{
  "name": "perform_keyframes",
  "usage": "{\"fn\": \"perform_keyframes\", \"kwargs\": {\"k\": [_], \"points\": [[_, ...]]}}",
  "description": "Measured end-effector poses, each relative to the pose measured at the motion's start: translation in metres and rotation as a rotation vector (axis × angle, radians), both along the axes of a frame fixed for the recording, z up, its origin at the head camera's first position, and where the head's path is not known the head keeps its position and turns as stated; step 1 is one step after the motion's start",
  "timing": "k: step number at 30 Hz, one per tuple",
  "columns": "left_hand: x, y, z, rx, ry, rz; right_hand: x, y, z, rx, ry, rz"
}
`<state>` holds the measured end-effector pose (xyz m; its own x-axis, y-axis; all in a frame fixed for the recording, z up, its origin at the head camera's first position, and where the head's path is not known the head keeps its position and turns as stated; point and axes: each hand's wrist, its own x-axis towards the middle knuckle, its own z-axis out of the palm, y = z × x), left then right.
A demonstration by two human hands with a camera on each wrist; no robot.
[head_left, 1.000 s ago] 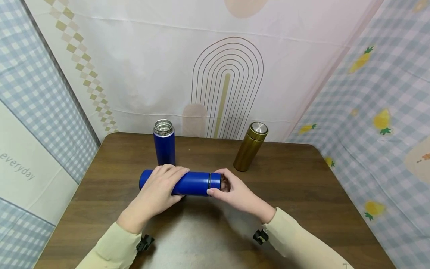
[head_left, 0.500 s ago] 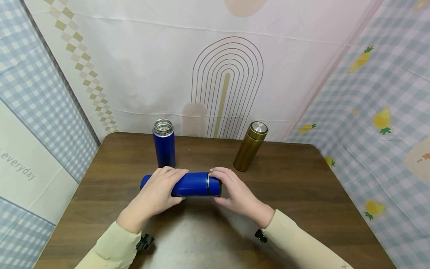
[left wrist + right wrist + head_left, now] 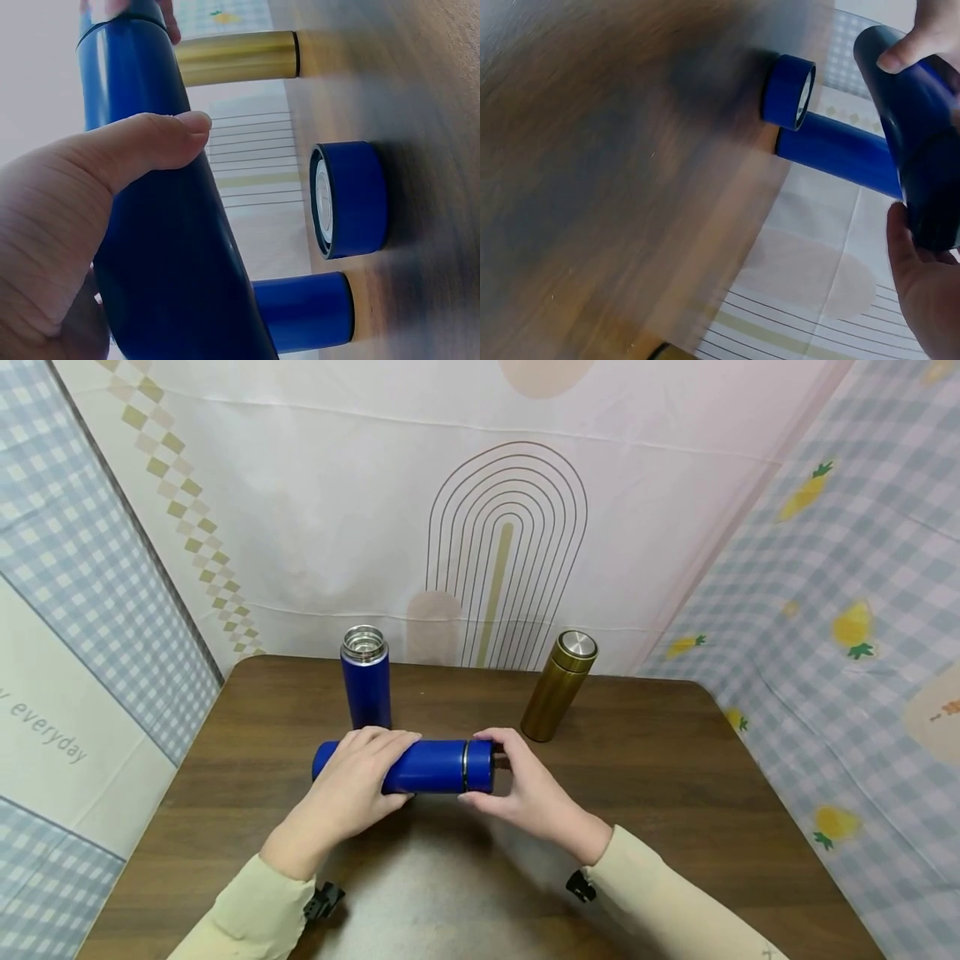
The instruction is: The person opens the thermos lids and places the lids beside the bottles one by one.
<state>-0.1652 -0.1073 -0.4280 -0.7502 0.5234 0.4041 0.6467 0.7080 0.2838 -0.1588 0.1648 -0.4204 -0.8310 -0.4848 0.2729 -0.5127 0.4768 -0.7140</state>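
Observation:
A blue thermos bottle (image 3: 431, 767) is held sideways over the table, its blue lid (image 3: 480, 766) at the right end. My left hand (image 3: 352, 785) grips the body from above, with the thumb across it in the left wrist view. At the other end, my right hand (image 3: 528, 789) holds the lid between thumb and fingers. A thin silvery ring shows at the seam. Behind the left hand stands a second blue thermos (image 3: 367, 693), its steel mouth uncovered. A loose blue lid (image 3: 352, 199) rests on the table near it; the held bottle hides this lid in the head view.
A gold thermos (image 3: 555, 697) with its lid on stands at the back right of the brown wooden table (image 3: 645, 760). A white patterned cloth (image 3: 322, 510) hangs behind the table. Checked cloth (image 3: 840, 577) hangs on the right side.
My right fingers closed further over the lid half a second ago, then shifted back to a wider hold on it. The left hand and the standing bottles have stayed put.

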Motion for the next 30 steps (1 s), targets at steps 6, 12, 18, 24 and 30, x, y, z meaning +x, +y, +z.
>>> {"fn": "perform_keyframes", "kwargs": {"k": [6, 12, 18, 24, 30], "points": [[0.001, -0.001, 0.002, 0.004, 0.021, -0.006, 0.000, 0.000, 0.002, -0.156, -0.192, -0.016], [0.000, 0.000, 0.003, 0.006, 0.070, -0.019, -0.002, 0.001, 0.005, -0.120, -0.267, -0.055], [-0.001, 0.001, 0.004, -0.026, 0.102, -0.024, -0.005, 0.004, 0.011, 0.043, -0.305, -0.065], [0.000, 0.001, 0.004, -0.035, 0.099, -0.025, -0.003, 0.005, 0.015, 0.105, -0.279, -0.046], [0.000, 0.001, 0.004, -0.022, 0.069, -0.013, -0.001, 0.006, 0.013, 0.101, -0.169, -0.030]]}}
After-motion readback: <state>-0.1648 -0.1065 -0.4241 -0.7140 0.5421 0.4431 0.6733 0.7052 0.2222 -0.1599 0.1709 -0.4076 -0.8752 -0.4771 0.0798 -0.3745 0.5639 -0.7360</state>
